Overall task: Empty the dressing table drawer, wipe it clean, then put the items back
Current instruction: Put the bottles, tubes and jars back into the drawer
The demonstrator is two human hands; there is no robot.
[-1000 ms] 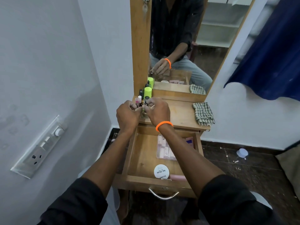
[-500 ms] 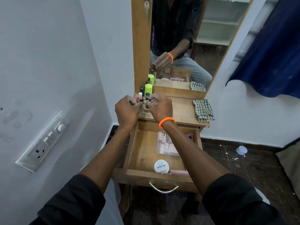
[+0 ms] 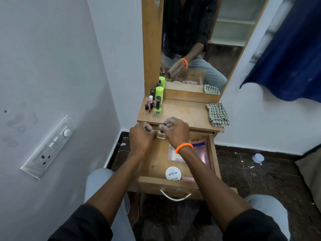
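Observation:
The wooden drawer [image 3: 213,153] of the dressing table stands pulled out. Over its back left part my left hand [image 3: 141,138] and my right hand [image 3: 175,130] hold a small clear nail polish bottle [image 3: 160,135] between them; the right fingers pinch its dark cap. Inside the drawer lie a clear box of press-on nails [image 3: 199,153], a round white nail polish tin [image 3: 173,173] and a pink item [image 3: 188,179] at the front. Several small bottles [image 3: 154,104], some lime green, stand on the table top's left back corner.
A checked cloth [image 3: 217,114] lies on the right of the table top [image 3: 182,112]. A mirror [image 3: 196,42] rises behind. A switch panel [image 3: 48,146] is on the left wall. A blue curtain [image 3: 291,49] hangs at right; a white cap [image 3: 258,157] lies on the dark floor.
Both hands have come back from the bottle cluster on the table top toward me, carrying the clear bottle over the drawer's rear edge.

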